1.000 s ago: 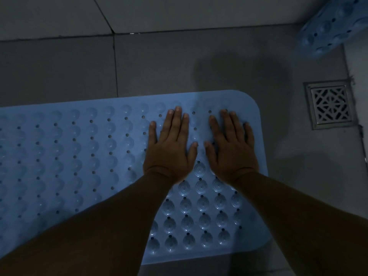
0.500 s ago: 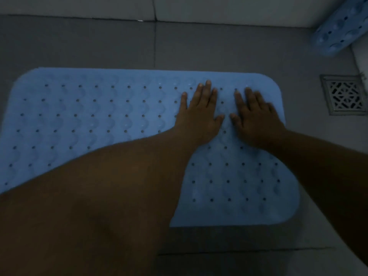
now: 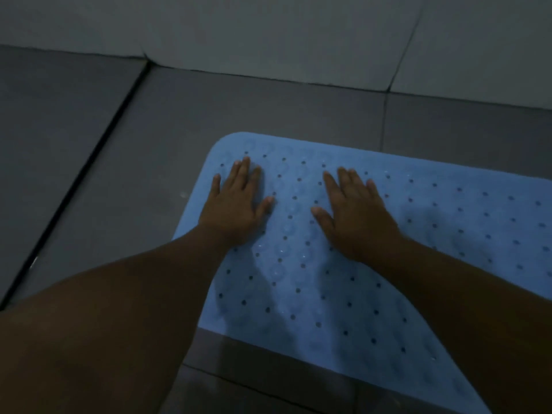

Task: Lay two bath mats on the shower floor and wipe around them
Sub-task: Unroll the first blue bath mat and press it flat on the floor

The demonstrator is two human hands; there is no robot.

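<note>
A light blue bath mat (image 3: 448, 228) dotted with small holes lies flat on the dark grey tiled shower floor (image 3: 89, 162). My left hand (image 3: 236, 201) rests palm down near the mat's far left corner, fingers spread. Palm down beside it, my right hand (image 3: 355, 216) presses on the mat a little further right. Neither hand holds anything. The mat's right end runs out of the frame. No second mat shows in this view.
A pale tiled wall (image 3: 283, 37) rises along the far edge of the floor. A dark grout line (image 3: 74, 186) runs diagonally across the floor left of the mat. My forearms cover the mat's near left part.
My hands have moved from the mat's right end to its left end and spread further apart. The view has swung left, so the floor drain and the rolled mat are out of sight.
</note>
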